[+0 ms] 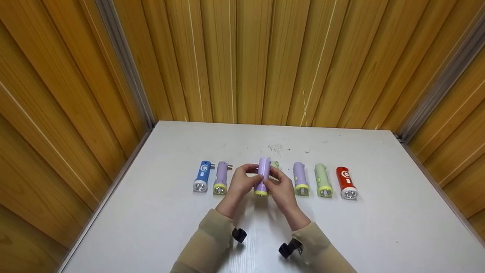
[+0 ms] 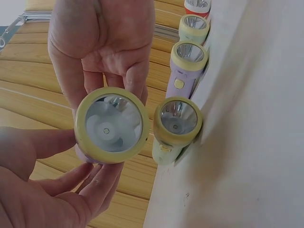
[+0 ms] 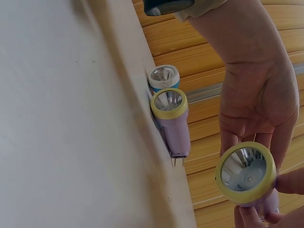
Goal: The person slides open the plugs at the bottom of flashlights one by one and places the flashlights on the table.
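Currently, the left grip [image 1: 241,183] and right grip [image 1: 282,191] together pinch one purple flashlight [image 1: 262,176], raised above the counter [image 1: 144,227] with its yellow-rimmed lens toward the person. Just beyond them sits a partly hidden green flashlight [image 1: 275,164]. Left of the grips lie a second purple flashlight [image 1: 221,176], then a blue flashlight [image 1: 203,174]; rightward, a third purple flashlight [image 1: 299,175], another green flashlight [image 1: 321,176] and a red flashlight [image 1: 344,178].

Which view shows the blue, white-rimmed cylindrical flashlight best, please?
The head view: the blue flashlight lies unobstructed, its whole length visible. Right wrist: only its rim, lens and some blue, beyond a purple, yellow-rimmed flashlight. Left wrist: not visible.
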{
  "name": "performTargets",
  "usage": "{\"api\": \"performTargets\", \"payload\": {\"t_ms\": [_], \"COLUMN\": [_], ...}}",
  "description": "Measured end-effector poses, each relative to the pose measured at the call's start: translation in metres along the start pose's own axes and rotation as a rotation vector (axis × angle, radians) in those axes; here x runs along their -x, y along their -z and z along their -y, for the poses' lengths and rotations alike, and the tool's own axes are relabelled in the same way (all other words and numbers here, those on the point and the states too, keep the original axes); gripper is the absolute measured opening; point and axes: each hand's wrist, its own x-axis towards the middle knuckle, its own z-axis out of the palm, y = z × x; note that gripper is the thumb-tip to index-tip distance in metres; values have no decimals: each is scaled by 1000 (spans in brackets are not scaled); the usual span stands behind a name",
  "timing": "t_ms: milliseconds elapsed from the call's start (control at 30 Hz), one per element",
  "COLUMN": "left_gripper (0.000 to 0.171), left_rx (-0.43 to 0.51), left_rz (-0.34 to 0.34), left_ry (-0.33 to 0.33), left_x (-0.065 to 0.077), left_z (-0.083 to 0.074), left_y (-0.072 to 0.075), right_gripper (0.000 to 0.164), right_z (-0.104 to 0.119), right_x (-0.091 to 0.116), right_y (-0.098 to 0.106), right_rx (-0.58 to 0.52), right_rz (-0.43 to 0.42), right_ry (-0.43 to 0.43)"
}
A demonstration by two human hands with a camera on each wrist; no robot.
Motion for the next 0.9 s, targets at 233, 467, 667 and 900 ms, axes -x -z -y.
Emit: {"api": "performTargets", "payload": {"t_ms": [233,467,667,900], "left_gripper": [44,45,45,46], "left_rx": [34,35,71,129], "left_rz": [6,17,27,35], "left_ry": [-35,-26,2,13], "left_x": [8,13,16,18], "left_z": [-2,0,1,3], "left_y": [-8,-15,-19,-19], "right_gripper": [58,61,61,60], "right_z": [-2,-7,-12,-15], "right_x": [7,15,17,16], "right_y": [11,17,20,20], "right_rx": [6,24,17,17], "right_rz": [5,2,5,11], "right_ry": [50,74,103,131]}}
